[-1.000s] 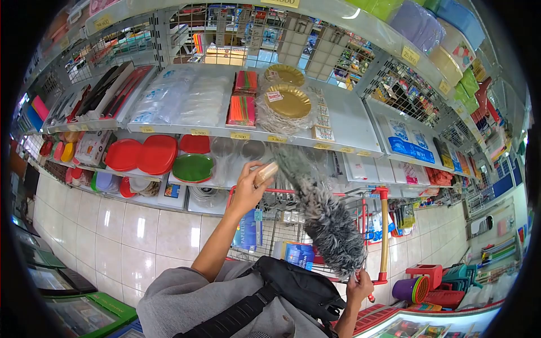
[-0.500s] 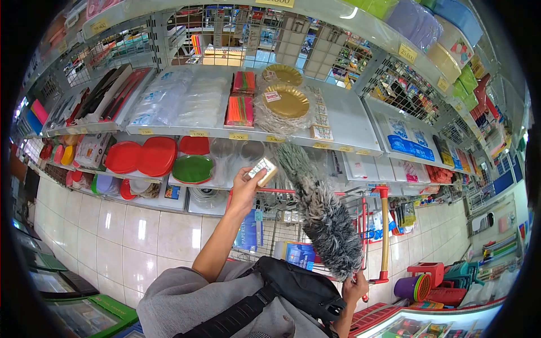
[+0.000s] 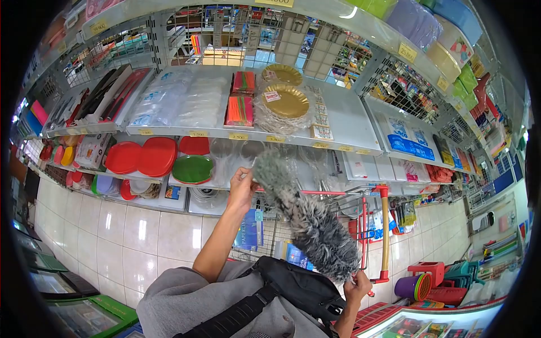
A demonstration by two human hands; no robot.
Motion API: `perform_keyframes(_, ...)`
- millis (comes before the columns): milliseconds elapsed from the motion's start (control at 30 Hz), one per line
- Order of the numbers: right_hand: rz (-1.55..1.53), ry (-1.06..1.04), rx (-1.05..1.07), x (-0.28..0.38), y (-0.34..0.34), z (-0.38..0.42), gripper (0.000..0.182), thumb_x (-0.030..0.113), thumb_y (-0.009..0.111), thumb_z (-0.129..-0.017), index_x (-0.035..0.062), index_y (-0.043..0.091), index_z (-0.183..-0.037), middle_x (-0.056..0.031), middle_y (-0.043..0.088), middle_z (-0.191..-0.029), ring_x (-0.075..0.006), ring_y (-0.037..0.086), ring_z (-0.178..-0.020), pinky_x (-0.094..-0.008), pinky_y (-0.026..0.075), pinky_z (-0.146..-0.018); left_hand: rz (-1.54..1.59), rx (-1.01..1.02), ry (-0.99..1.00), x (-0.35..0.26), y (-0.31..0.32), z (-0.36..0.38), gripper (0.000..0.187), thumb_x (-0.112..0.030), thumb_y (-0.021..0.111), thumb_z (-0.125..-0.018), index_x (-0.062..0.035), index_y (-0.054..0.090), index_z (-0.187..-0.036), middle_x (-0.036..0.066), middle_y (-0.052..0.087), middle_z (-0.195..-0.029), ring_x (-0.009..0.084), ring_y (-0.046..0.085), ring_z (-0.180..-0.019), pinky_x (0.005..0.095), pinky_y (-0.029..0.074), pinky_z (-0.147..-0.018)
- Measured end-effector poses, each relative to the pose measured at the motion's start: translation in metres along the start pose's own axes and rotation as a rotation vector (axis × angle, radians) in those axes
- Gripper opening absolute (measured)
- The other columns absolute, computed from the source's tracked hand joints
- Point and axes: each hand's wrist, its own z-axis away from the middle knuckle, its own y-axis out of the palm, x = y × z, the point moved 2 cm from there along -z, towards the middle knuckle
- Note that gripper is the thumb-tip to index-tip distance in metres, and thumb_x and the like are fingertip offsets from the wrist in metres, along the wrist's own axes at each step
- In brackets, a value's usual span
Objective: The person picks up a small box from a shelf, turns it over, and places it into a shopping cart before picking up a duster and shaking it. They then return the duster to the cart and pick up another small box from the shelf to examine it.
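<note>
Right hand (image 3: 358, 287) at 5 o'clock gripped the base of the grey duster (image 3: 307, 219), fingers closed. Duster ran up toward 12, head overlapping left hand (image 3: 241, 188). Left grip's contents hidden behind it; cannot tell. Red cart (image 3: 384, 236) behind; shelf (image 3: 344, 121) of gold plates (image 3: 288, 101) beyond.

Left arm stretched up and forward, bare from the elbow, grey sleeve bunched near the shoulder. Left hand (image 3: 242, 188) raised high, back of the hand toward the camera, fingers curled in and closed; what sits inside cannot be seen. Right arm bent low and kept close to the body, only the wrist and a bit of forearm showing. Right hand (image 3: 358, 287) down near the bottom, fingers pinched shut, thumb on top. Hands well apart, one high, one low.
</note>
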Motion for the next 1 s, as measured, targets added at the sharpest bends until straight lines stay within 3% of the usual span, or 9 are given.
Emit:
perform_keyframes(167,-0.015,0.030,-0.057,-0.001,0.004,0.000,0.020,0.003,0.063,-0.058,0.0026,0.061,-0.078,-0.0106,0.052,-0.057,-0.0262,0.052,-0.048,-0.0341,0.041,-0.046,-0.103,0.088,-0.092,-0.008,0.012,0.008,0.019,-0.021,0.064,-0.088,-0.0097,0.050,-0.084,0.002,0.060,-0.077,0.0105,0.056,-0.069,0.0237,0.045,-0.059)
perform_keyframes(233,-0.025,0.042,-0.041,-0.003,0.007,0.002,0.019,0.003,0.063,-0.058,0.0028,0.061,-0.077,-0.0110,0.053,-0.057,-0.0265,0.053,-0.048,-0.0341,0.041,-0.046,-0.133,0.167,-0.183,-0.001,0.014,0.008,0.019,-0.024,0.058,-0.092,-0.0064,0.051,-0.089,0.005,0.061,-0.080,0.0131,0.059,-0.072,0.0264,0.049,-0.063)
perform_keyframes(267,-0.032,0.057,-0.027,-0.001,0.006,0.000,0.017,0.004,0.063,-0.058,0.0029,0.060,-0.076,-0.0114,0.053,-0.057,-0.0267,0.054,-0.049,-0.0341,0.041,-0.046,-0.213,0.187,-0.171,0.002,0.013,0.008,0.031,-0.033,0.048,-0.096,-0.0024,0.052,-0.095,0.008,0.061,-0.083,0.0162,0.061,-0.073,0.0298,0.052,-0.067)
perform_keyframes(367,-0.042,0.064,0.020,0.010,0.003,-0.004,0.015,0.005,0.063,-0.059,0.0039,0.059,-0.073,-0.0115,0.053,-0.057,-0.0275,0.053,-0.049,-0.0345,0.040,-0.046,-0.200,0.168,-0.168,0.007,0.015,0.010,0.044,-0.041,0.039,-0.098,0.0000,0.053,-0.099,0.011,0.062,-0.084,0.0186,0.062,-0.073,0.0314,0.053,-0.067)
perform_keyframes(467,-0.024,0.042,-0.017,0.009,0.008,-0.002,0.015,0.008,0.065,-0.059,0.0047,0.058,-0.072,-0.0109,0.054,-0.058,-0.0279,0.053,-0.049,-0.0346,0.040,-0.046,-0.280,0.187,-0.167,0.001,0.026,0.017,0.043,-0.037,0.031,-0.100,0.0013,0.051,-0.100,0.012,0.059,-0.086,0.0232,0.061,-0.075,0.0348,0.052,-0.068)
perform_keyframes(700,0.027,0.014,0.007,0.008,0.001,-0.002,0.018,0.010,0.068,-0.059,0.0047,0.061,-0.075,-0.0099,0.055,-0.058,-0.0259,0.053,-0.048,-0.0341,0.040,-0.046,-0.368,0.025,-0.116,-0.002,0.019,0.014,0.055,-0.047,0.030,-0.098,-0.0001,0.056,-0.087,0.009,0.058,-0.073,0.0181,0.054,-0.060,0.0318,0.049,-0.062)
perform_keyframes(767,-0.008,0.017,0.016,0.007,0.000,-0.002,0.019,0.009,0.068,-0.059,0.0048,0.061,-0.075,-0.0098,0.054,-0.058,-0.0255,0.053,-0.048,-0.0339,0.040,-0.046,-0.580,0.084,0.038,0.006,0.004,-0.002,0.064,-0.055,0.027,-0.097,-0.0031,0.057,-0.075,0.006,0.057,-0.066,0.0138,0.050,-0.057,0.0278,0.042,-0.055)
perform_keyframes(867,-0.016,0.043,0.019,0.009,0.002,-0.001,0.019,0.009,0.068,-0.058,0.0051,0.061,-0.075,-0.0096,0.055,-0.058,-0.0254,0.053,-0.048,-0.0338,0.040,-0.046,-0.538,0.124,-0.054,0.007,-0.003,-0.005,0.066,-0.054,0.025,-0.097,-0.0044,0.059,-0.070,0.004,0.056,-0.063,0.0108,0.049,-0.058,0.0266,0.035,-0.052)
perform_keyframes(1000,0.027,0.045,-0.059,0.012,0.005,-0.005,0.020,0.009,0.068,-0.058,0.0060,0.062,-0.076,-0.0093,0.055,-0.058,-0.0263,0.053,-0.048,-0.0340,0.040,-0.046,-0.639,0.295,0.008,0.006,0.006,-0.001,0.064,-0.051,0.027,-0.098,-0.0001,0.063,-0.085,0.007,0.061,-0.072,0.0121,0.052,-0.062,0.0255,0.041,-0.057)
